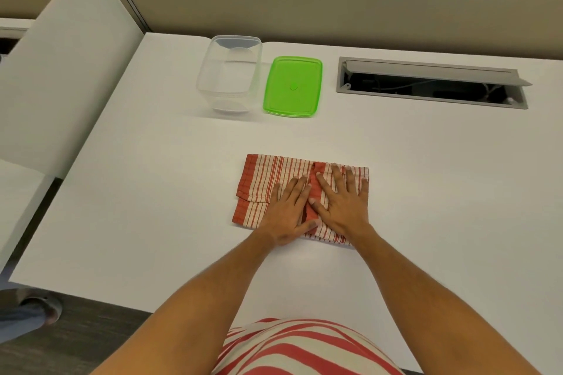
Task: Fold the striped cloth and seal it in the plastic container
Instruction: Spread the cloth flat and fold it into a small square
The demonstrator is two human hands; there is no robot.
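Cloth lies flat under both hands' grip, folded.

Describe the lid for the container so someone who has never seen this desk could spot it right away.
Start at the white table and look to its far side, left of the open grey cable hatch. The green lid lies flat there, just right of the clear plastic container. It is the only bright green thing on the table, and nothing touches it.

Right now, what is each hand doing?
Left hand: open, fingers flat on the striped cloth.
Right hand: open, pressing the same cloth.
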